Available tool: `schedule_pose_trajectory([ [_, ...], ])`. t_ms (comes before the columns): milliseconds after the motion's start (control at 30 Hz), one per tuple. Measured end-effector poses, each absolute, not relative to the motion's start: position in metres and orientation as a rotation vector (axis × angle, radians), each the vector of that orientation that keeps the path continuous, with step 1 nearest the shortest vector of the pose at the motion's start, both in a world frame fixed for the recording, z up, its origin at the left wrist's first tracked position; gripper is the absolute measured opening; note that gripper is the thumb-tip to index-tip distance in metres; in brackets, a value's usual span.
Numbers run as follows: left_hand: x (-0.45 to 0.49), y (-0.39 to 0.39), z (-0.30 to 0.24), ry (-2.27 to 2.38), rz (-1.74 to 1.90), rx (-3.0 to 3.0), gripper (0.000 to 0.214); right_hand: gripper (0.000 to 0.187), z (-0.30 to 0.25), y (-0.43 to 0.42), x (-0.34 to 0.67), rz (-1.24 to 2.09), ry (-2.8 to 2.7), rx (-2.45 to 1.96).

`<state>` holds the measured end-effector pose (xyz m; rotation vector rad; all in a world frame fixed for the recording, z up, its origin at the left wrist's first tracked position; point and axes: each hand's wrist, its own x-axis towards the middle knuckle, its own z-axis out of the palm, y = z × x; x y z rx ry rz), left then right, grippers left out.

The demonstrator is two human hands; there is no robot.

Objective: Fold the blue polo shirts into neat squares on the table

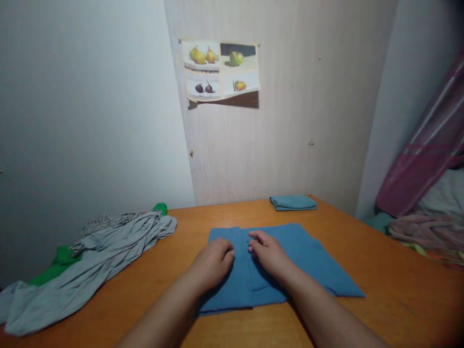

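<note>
A blue garment (304,256) lies partly folded on the table in front of me. Its left part is turned over into a flat panel, and the right part spreads out to a pointed corner. Over the folded panel is my left hand (214,263), fingers loosely bent, thumb a little apart from them, gripping nothing that I can see. My right hand (268,252) is just right of the panel's edge, fingers half curled and apart, with no cloth visible between them. Whether either hand presses on the fabric is hard to tell.
On the orange-brown table (391,299), a folded teal cloth (293,203) sits at the back right. A grey garment (108,258) lies crumpled at the left, over a green cloth (56,268). Beyond the right edge are a pink curtain (416,150) and heaped fabrics (427,232).
</note>
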<state>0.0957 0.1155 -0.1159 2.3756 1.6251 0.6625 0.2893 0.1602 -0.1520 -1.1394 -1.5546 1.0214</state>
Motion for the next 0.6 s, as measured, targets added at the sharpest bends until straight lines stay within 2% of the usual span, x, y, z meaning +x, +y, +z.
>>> schedule_pose_trajectory([
  [100, 0.112, 0.119, -0.129, 1.567, 0.533, 2.487, 0.048, 0.051, -0.15, 0.162, 0.29, 1.135, -1.371, -1.156],
  [200, 0.118, 0.12, -0.145, 1.597, 0.323, 2.48, 0.066, 0.053, -0.148, 0.161, 0.29, 1.155, -1.289, -1.141],
  [400, 0.121, 0.117, -0.152, 1.694, 0.23, 2.469, 0.08, 0.052, -0.148, 0.163, 0.293, 1.171, -1.253, -1.148],
  [500, 0.123, 0.117, -0.151, 1.708, 0.215, 2.485, 0.081, 0.047, -0.148, 0.165, 0.298, 1.258, -1.131, -1.125],
  [600, 0.123, 0.118, -0.151, 1.711, 0.226, 2.514, 0.082, 0.03, -0.147, 0.168, 0.303, 1.381, -0.938, -1.101],
])
